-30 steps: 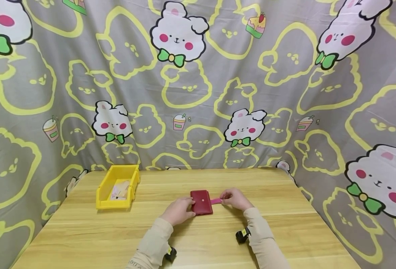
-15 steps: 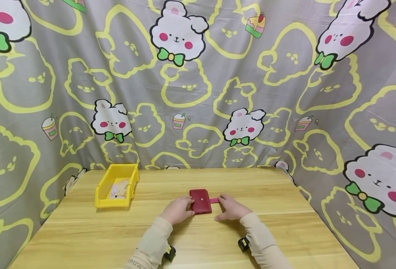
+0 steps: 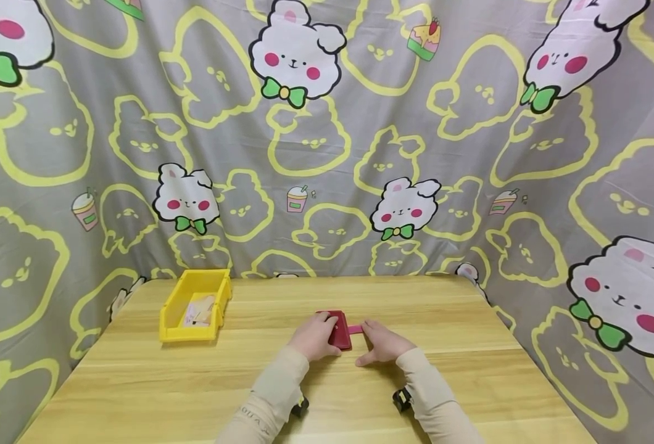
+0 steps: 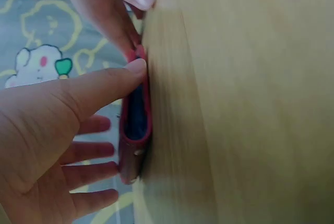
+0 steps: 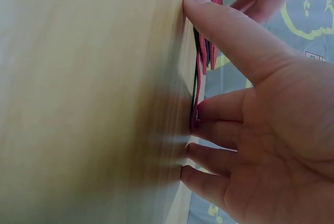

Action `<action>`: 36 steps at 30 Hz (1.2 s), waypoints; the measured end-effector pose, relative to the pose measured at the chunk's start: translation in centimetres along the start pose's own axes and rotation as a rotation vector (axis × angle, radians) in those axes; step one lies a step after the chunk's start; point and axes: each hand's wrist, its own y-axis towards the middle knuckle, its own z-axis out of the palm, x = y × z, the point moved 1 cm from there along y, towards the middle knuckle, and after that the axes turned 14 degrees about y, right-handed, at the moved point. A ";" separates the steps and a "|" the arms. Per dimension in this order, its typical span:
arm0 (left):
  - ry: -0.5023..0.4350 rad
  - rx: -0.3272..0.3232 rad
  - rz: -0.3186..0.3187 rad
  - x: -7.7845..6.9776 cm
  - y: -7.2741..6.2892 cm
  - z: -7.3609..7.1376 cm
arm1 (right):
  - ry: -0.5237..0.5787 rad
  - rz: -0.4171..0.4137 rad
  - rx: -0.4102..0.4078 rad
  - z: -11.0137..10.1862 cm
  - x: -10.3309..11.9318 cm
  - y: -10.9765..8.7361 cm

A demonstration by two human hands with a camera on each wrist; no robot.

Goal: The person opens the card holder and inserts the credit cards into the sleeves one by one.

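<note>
Red leather-like wallet (image 3: 340,336) lies on the worktop (image 3: 194,388), partly hidden by your left hand (image 3: 313,338). That hand's fingers spread loosely over it, thumb touching its edge. Your right hand (image 3: 384,342), spread too, touches the pink strap (image 3: 355,330). Gray bunny curtains (image 3: 260,142) hang behind. Left, well apart, a yellow bin (image 3: 188,335) holds flat, pale things (image 3: 198,311).

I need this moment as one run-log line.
left grip touches red wallet | right grip touches pink strap | strap extends from wallet's right side | wallet on wooden table | yellow bin left of wallet
</note>
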 end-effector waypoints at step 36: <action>0.035 -0.143 0.006 7.1 -3.8 -1.9 | 0.009 0.004 -0.006 0.0 0.2 0.0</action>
